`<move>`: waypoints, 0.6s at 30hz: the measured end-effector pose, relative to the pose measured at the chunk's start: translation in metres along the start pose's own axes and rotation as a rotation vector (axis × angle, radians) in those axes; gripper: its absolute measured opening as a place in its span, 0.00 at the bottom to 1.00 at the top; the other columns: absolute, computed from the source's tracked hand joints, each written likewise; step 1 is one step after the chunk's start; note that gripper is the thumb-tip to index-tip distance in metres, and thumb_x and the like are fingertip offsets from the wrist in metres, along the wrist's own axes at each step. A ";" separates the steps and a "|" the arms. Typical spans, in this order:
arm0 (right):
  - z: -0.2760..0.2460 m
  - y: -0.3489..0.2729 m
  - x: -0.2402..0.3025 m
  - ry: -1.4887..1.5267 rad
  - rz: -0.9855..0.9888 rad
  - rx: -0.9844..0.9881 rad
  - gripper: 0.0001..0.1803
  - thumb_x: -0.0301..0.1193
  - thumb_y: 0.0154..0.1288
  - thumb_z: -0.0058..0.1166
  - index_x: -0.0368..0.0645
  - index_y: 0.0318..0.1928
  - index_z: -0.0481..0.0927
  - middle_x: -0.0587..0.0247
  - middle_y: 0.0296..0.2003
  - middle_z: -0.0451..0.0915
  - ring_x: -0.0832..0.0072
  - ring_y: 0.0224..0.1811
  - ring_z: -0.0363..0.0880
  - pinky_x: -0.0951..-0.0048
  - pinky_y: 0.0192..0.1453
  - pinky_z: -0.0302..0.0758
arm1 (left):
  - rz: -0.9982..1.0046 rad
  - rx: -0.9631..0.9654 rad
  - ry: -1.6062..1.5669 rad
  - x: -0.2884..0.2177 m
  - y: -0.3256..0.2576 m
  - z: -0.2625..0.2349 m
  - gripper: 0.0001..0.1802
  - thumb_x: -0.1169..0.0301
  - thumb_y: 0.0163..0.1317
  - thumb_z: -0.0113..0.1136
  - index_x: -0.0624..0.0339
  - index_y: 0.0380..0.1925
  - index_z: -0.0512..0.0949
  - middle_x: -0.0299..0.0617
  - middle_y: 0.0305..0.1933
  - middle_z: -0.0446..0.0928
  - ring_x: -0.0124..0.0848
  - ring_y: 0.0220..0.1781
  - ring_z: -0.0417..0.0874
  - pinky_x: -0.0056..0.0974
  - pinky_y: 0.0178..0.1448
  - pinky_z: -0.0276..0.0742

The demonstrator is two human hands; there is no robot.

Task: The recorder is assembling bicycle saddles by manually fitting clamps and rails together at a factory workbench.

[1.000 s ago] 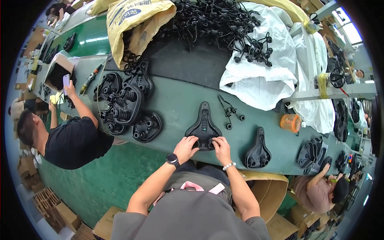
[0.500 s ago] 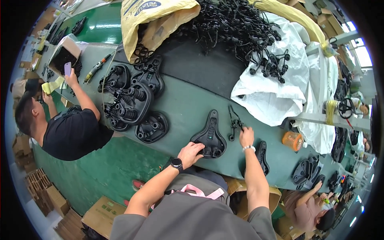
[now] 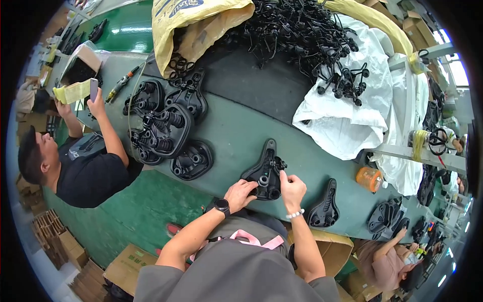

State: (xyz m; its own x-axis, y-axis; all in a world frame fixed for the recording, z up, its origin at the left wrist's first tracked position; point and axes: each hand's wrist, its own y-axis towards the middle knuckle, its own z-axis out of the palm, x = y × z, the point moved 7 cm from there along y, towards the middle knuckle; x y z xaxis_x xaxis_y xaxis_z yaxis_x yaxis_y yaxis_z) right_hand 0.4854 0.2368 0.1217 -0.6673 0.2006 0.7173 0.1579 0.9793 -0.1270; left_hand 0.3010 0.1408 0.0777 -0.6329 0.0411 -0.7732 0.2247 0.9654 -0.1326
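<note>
A black bicycle saddle (image 3: 259, 170) lies underside up on the bench in front of me, its narrow nose pointing away. At its wide end, my left hand (image 3: 240, 194) grips the left rim, thumb and fingers closed on the edge. My right hand (image 3: 293, 190) is closed on a black wire saddle rail bracket (image 3: 276, 164), which lies over the right side of the saddle's underside. My fingers hide part of the bracket, so I cannot tell whether it is seated. Another black saddle (image 3: 324, 209) lies to the right of my right hand.
Several saddles with springs and brackets (image 3: 168, 130) are stacked to the left. Loose brackets (image 3: 297, 38) heap up at the back beside a yellow sack (image 3: 201, 30) and white sack (image 3: 347, 121). An orange jar (image 3: 369, 178) stands right. A co-worker (image 3: 95, 171) holds a phone at left; another person sits at right.
My right hand has brought the rail bracket leftward from the bench onto the saddle. My left hand stays on the rim. The co-worker at left has brought the phone and yellow item together.
</note>
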 end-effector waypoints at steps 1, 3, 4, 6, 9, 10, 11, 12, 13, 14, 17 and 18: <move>0.004 0.001 0.009 -0.144 -0.024 0.021 0.21 0.39 0.61 0.66 0.35 0.20 0.78 0.55 0.14 0.74 0.62 0.18 0.69 0.59 0.25 0.66 | -0.072 0.015 -0.020 0.003 0.000 0.001 0.32 0.67 0.54 0.71 0.60 0.59 0.72 0.44 0.55 0.80 0.46 0.54 0.78 0.47 0.58 0.78; 0.013 -0.005 0.014 -0.281 -0.053 0.043 0.19 0.40 0.60 0.67 0.38 0.22 0.80 0.52 0.18 0.77 0.53 0.23 0.77 0.57 0.28 0.71 | -0.146 0.024 -0.034 0.006 0.002 0.000 0.35 0.67 0.54 0.71 0.61 0.61 0.70 0.45 0.54 0.80 0.47 0.54 0.78 0.47 0.57 0.77; 0.021 -0.015 0.007 -0.303 -0.072 0.085 0.17 0.40 0.59 0.67 0.40 0.24 0.81 0.55 0.23 0.80 0.55 0.31 0.79 0.57 0.33 0.72 | -0.213 0.045 -0.026 0.009 0.000 0.003 0.38 0.66 0.53 0.72 0.62 0.63 0.67 0.46 0.53 0.81 0.48 0.54 0.78 0.48 0.57 0.77; 0.043 -0.035 -0.020 -0.356 -0.073 0.259 0.17 0.39 0.57 0.68 0.40 0.40 0.82 0.53 0.47 0.80 0.54 0.58 0.73 0.55 0.54 0.71 | -0.281 0.066 -0.014 0.013 -0.005 0.008 0.41 0.66 0.52 0.73 0.62 0.65 0.65 0.47 0.53 0.81 0.49 0.54 0.78 0.48 0.57 0.76; 0.048 -0.047 -0.036 -0.379 -0.329 0.052 0.28 0.38 0.58 0.67 0.35 0.55 0.77 0.43 0.59 0.72 0.47 0.65 0.65 0.52 0.67 0.65 | -0.166 0.031 -0.038 0.007 0.000 0.009 0.44 0.65 0.50 0.75 0.61 0.66 0.63 0.47 0.53 0.81 0.48 0.56 0.78 0.49 0.59 0.74; 0.054 -0.048 -0.048 -0.327 -0.223 0.181 0.38 0.40 0.61 0.64 0.32 0.66 0.67 0.38 0.67 0.63 0.44 0.71 0.59 0.52 0.75 0.57 | -0.179 0.036 -0.013 0.003 0.002 0.004 0.41 0.63 0.50 0.74 0.62 0.63 0.67 0.48 0.55 0.80 0.48 0.58 0.76 0.49 0.61 0.73; 0.053 -0.049 -0.053 -0.324 -0.219 0.183 0.38 0.40 0.61 0.64 0.32 0.66 0.67 0.38 0.67 0.63 0.44 0.71 0.59 0.52 0.75 0.57 | -0.193 0.042 0.010 -0.001 0.004 0.001 0.39 0.61 0.50 0.74 0.62 0.60 0.70 0.49 0.56 0.79 0.48 0.60 0.75 0.50 0.63 0.72; 0.057 -0.044 -0.061 -0.206 -0.125 0.288 0.40 0.41 0.62 0.63 0.32 0.68 0.64 0.38 0.69 0.61 0.44 0.72 0.57 0.52 0.76 0.55 | -0.194 0.042 0.013 -0.008 0.012 -0.002 0.39 0.61 0.50 0.74 0.62 0.60 0.70 0.49 0.56 0.79 0.48 0.60 0.75 0.50 0.63 0.72; 0.062 -0.043 -0.070 -0.087 -0.024 0.390 0.42 0.42 0.62 0.62 0.32 0.70 0.62 0.38 0.71 0.59 0.44 0.74 0.54 0.52 0.78 0.54 | -0.190 -0.023 0.064 -0.017 0.019 -0.008 0.35 0.59 0.51 0.73 0.64 0.57 0.73 0.50 0.59 0.77 0.48 0.62 0.73 0.50 0.64 0.71; 0.069 -0.036 -0.083 -0.056 0.033 0.464 0.44 0.41 0.63 0.61 0.32 0.73 0.58 0.38 0.73 0.54 0.45 0.77 0.49 0.53 0.80 0.50 | -0.186 -0.087 0.116 -0.022 0.026 -0.011 0.32 0.57 0.52 0.72 0.65 0.53 0.76 0.51 0.62 0.75 0.48 0.64 0.71 0.51 0.65 0.69; 0.069 -0.032 -0.073 -0.075 0.014 0.470 0.44 0.37 0.60 0.62 0.34 0.72 0.59 0.38 0.72 0.56 0.46 0.76 0.51 0.55 0.79 0.53 | -0.139 0.066 0.457 -0.019 0.029 0.011 0.34 0.51 0.55 0.67 0.69 0.51 0.78 0.51 0.67 0.69 0.49 0.69 0.66 0.54 0.68 0.67; 0.069 -0.027 -0.071 -0.071 0.018 0.467 0.44 0.37 0.60 0.62 0.34 0.72 0.59 0.38 0.72 0.56 0.46 0.76 0.51 0.55 0.79 0.53 | -0.135 0.070 0.460 -0.015 0.029 0.020 0.34 0.51 0.55 0.67 0.69 0.51 0.78 0.51 0.67 0.69 0.49 0.69 0.66 0.54 0.68 0.67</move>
State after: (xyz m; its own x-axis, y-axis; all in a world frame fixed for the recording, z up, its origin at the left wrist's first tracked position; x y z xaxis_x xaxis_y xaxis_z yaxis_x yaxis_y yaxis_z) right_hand 0.4782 0.1985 0.0266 -0.7185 0.2032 0.6652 -0.1635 0.8802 -0.4454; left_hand 0.3318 0.1632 0.0727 -0.9184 0.0413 -0.3934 0.1570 0.9509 -0.2667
